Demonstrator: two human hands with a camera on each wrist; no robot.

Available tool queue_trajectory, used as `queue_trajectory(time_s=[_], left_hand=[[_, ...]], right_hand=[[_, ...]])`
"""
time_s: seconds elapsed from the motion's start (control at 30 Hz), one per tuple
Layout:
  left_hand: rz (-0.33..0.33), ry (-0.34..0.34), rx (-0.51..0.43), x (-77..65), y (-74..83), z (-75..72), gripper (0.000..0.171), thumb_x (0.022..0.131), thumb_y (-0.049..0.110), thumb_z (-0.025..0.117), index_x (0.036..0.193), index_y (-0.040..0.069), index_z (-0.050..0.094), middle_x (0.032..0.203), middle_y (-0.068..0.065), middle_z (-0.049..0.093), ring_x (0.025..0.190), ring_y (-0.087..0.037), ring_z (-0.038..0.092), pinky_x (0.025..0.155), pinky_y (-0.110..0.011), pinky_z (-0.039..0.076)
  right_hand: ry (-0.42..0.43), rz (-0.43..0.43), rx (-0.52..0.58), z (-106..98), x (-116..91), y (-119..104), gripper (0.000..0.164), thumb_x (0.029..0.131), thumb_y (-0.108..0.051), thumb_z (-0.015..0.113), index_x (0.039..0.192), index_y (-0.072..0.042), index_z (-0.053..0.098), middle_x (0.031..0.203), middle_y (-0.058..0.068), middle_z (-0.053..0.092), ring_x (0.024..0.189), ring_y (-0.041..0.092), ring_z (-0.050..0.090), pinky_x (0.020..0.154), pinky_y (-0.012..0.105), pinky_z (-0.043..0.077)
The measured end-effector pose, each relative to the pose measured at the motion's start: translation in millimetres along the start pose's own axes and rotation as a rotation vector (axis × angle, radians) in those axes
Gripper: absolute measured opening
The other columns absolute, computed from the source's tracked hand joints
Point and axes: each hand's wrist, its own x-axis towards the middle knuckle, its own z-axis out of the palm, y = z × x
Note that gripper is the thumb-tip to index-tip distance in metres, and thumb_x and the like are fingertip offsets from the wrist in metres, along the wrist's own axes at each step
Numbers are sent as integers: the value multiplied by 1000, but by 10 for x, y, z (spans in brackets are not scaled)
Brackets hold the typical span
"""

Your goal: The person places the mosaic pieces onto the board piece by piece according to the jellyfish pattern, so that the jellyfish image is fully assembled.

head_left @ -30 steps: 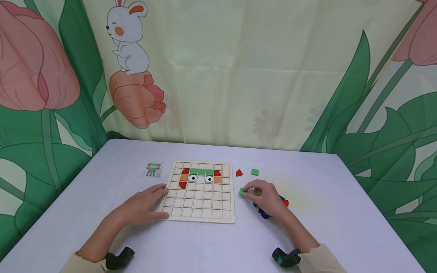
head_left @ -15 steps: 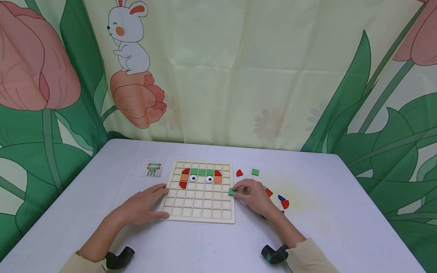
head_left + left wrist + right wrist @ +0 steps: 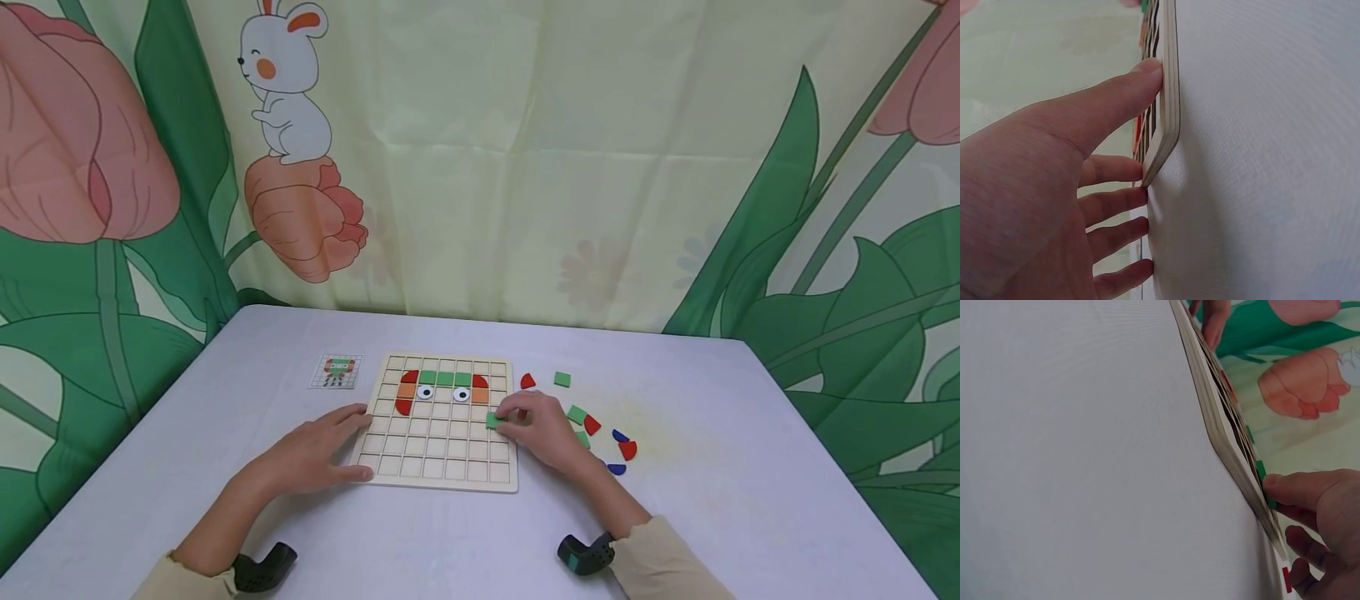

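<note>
Over the right part of a wooden grid board [image 3: 454, 450], my right hand [image 3: 543, 429] pinches a green square tile [image 3: 492, 421] between thumb and fingers. The right wrist view shows that tile [image 3: 1262, 470] near the board's face; whether it touches cannot be made out. My left hand [image 3: 318, 450] rests at the board's left side with fingers spread. Its thumb touches the board's near left corner in the left wrist view. Red rounded pieces [image 3: 403, 407], orange squares [image 3: 479, 396], green squares [image 3: 445, 378] and two eye discs [image 3: 461, 395] sit in the upper rows.
A small picture card [image 3: 336, 372] lies left of the board. Loose tiles are scattered on the right: a green square [image 3: 562, 379], red pieces [image 3: 628, 450] and blue half-rounds [image 3: 617, 469] among them. The right forearm passes beside them. A printed curtain [image 3: 480, 167] hangs behind the table.
My right hand has carried the green tile leftward from the loose pieces to above the board's right columns, uncovering more of those pieces. The left hand has stayed in place.
</note>
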Motion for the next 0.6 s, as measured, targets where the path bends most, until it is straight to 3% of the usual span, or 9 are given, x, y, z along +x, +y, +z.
queue_trajectory(time_s=[0.2, 0.6], left_hand=[[-6, -4, 0, -2, 11, -7, 81, 77, 56, 73, 140, 11, 49, 153, -12, 39, 140, -36, 38, 104, -61, 37], [-10, -5, -9, -8, 17, -8, 81, 77, 55, 74, 140, 10, 49, 153, -12, 39, 139, -36, 38, 104, -62, 37]], right_hand=[[-9, -39, 17, 57, 35, -56, 13, 80, -12, 78, 88, -22, 75, 94, -9, 70, 82, 13, 53, 70, 23, 46], [-19, -88, 0, 201, 105, -127, 12, 80, -12, 78, 89, -20, 77, 94, -7, 70, 75, 11, 51, 63, 21, 43]])
